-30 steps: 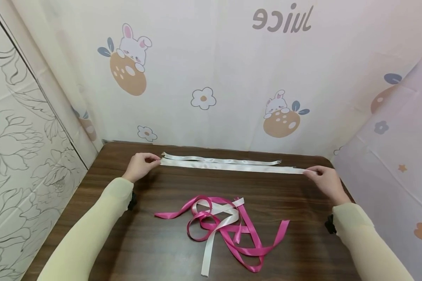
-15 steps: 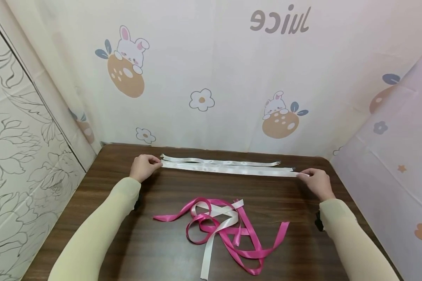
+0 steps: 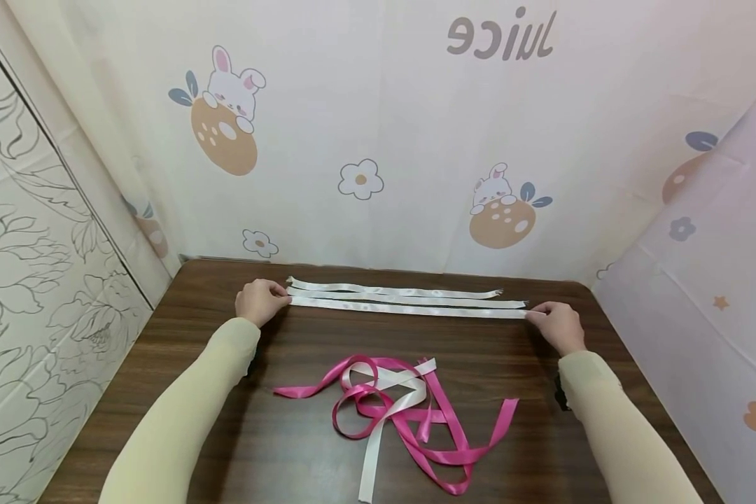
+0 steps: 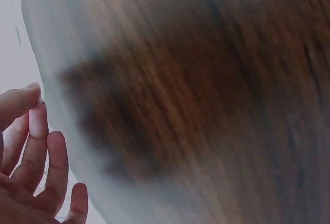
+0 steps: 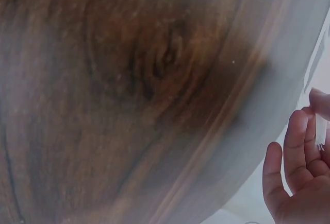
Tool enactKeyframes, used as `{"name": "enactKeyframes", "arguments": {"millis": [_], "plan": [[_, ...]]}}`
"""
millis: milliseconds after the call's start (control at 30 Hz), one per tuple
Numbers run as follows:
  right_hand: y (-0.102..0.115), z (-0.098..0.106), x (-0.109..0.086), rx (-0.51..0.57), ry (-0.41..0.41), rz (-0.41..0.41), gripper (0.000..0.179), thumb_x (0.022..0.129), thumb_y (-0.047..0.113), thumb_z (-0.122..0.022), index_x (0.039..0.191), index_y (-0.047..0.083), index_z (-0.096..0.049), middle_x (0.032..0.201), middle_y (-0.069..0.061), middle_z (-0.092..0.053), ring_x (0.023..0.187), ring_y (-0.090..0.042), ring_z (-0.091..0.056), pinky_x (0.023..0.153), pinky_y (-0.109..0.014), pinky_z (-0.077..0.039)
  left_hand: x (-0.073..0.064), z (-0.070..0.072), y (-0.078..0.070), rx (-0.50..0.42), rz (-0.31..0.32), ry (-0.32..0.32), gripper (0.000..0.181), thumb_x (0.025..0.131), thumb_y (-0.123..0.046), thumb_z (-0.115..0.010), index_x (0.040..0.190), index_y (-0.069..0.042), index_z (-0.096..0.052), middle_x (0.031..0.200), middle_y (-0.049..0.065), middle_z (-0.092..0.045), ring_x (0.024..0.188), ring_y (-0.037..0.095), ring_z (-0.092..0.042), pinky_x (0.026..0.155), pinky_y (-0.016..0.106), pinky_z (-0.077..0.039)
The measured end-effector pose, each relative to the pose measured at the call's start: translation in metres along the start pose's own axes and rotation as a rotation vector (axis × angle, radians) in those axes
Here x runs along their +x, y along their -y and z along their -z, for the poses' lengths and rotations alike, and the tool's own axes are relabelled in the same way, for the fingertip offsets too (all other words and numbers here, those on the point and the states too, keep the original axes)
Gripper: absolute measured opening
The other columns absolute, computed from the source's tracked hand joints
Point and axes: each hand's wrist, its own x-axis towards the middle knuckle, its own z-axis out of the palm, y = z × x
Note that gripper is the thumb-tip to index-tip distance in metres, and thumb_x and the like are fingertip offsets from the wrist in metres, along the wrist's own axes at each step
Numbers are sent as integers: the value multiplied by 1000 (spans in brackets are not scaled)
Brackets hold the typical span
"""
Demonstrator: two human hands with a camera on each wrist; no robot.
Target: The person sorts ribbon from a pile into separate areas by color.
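A white satin ribbon [image 3: 409,309] stretches straight across the far part of the table, nearest the person of three white strips. My left hand [image 3: 261,302] pinches its left end between thumb and fingertip. At the other end my right hand [image 3: 559,327] pinches it; in the right wrist view a frayed ribbon end [image 5: 320,134] pokes out past the thumb of the right hand [image 5: 301,162]. Behind it lie a second white ribbon [image 3: 472,303] and, farthest back, a narrower third white ribbon [image 3: 453,293]. The left hand [image 4: 38,157] shows its other fingers loosely bent.
A loose tangle of pink ribbon [image 3: 456,427] and another white ribbon [image 3: 369,462] lies on the dark wooden table [image 3: 315,448], nearer the person. A patterned curtain [image 3: 416,119] stands behind the table's back edge, with more patterned cloth on both sides.
The held ribbon has come toward the person, so a gap now shows between it and the second strip. The right hand has moved left; the left hand slightly right and nearer.
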Motion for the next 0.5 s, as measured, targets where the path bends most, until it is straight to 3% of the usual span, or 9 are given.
{"name": "enactKeyframes", "arguments": {"millis": [500], "plan": [[3, -15, 11, -33, 8, -48, 39, 99, 32, -60, 113, -2, -71, 119, -28, -68, 99, -39, -62, 84, -57, -47, 1, -5, 1, 50, 31, 5, 19, 92, -29, -75, 93, -11, -81, 103, 12, -80, 104, 37, -69, 100, 60, -41]]}}
